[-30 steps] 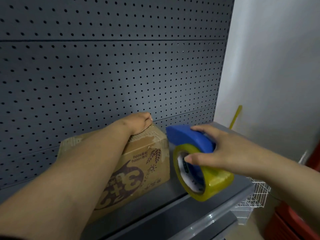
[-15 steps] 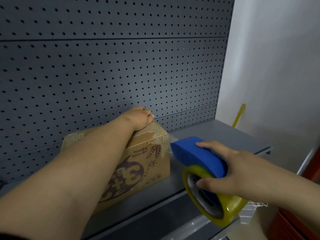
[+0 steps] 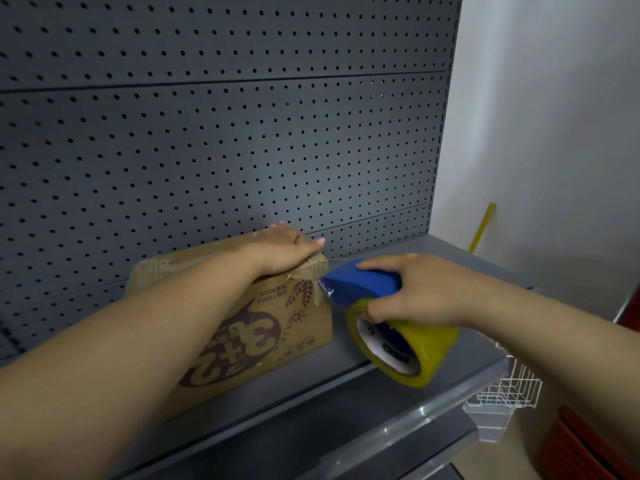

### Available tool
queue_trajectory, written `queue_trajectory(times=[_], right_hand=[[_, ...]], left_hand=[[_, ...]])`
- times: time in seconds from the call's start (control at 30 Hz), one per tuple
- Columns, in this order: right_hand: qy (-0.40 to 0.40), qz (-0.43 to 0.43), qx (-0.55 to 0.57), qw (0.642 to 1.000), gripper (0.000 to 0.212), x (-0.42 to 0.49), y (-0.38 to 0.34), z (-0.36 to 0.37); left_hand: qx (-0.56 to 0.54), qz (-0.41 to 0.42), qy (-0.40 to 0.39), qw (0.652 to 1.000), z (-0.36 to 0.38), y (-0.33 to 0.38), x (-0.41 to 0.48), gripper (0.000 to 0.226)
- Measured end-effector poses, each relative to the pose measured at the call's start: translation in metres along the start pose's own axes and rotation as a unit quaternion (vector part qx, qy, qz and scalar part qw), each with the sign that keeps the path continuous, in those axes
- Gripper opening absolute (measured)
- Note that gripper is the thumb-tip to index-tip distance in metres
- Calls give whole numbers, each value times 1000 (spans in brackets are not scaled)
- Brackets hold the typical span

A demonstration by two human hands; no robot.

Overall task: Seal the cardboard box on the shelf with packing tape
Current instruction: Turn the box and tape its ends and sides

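Observation:
A brown cardboard box (image 3: 277, 327) with dark printed figures stands on the grey shelf (image 3: 346, 393), close to the pegboard. My left hand (image 3: 284, 247) lies flat on the box's top at its right end, fingers spread and pressing down. My right hand (image 3: 412, 289) grips a blue tape dispenser (image 3: 360, 282) carrying a yellowish roll of packing tape (image 3: 415, 351), just right of the box's upper right corner. A thin clear strip of tape (image 3: 337, 260) runs from the box's top corner toward the dispenser. Old tape remnants show on the box's top.
A dark grey pegboard (image 3: 221, 140) backs the shelf. To the right is a pale wall with a yellow stick (image 3: 483, 226) leaning on it. A white wire basket (image 3: 505, 393) and a red-orange object (image 3: 595, 445) sit below the shelf's right end.
My right hand brought the dispenser down past the box's right end, then back up to its upper corner. My left hand flattened out on the box's top.

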State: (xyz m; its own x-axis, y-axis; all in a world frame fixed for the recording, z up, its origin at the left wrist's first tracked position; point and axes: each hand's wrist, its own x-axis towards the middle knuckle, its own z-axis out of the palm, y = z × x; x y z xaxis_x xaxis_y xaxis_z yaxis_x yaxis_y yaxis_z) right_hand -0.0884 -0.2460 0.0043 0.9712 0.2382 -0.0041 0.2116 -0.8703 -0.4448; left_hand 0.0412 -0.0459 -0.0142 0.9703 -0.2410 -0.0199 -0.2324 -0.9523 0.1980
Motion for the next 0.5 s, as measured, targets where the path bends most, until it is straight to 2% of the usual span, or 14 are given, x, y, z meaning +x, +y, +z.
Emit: queue_trajectory(times=[0.17,0.27,0.33,0.47,0.5], right_hand=[[2,-6,13,1000,62,6,2,-11],[5,-31,-27,999,55,7,5,-17],[-1,-40,-35,999,56,6,5,-18],[35,-64,-122,990,58,7,7,-16],[32,-69,-108,991,56,7,7,-16]], left_hand=[[35,8,38,999,5,5,-4,72],[26,-7,41,999,4,4,-4,70],[23,-13,42,999,4,5,-4,69],[25,-16,35,999,2,12,-2,66],[21,-20,31,999,2,13,-3,68]])
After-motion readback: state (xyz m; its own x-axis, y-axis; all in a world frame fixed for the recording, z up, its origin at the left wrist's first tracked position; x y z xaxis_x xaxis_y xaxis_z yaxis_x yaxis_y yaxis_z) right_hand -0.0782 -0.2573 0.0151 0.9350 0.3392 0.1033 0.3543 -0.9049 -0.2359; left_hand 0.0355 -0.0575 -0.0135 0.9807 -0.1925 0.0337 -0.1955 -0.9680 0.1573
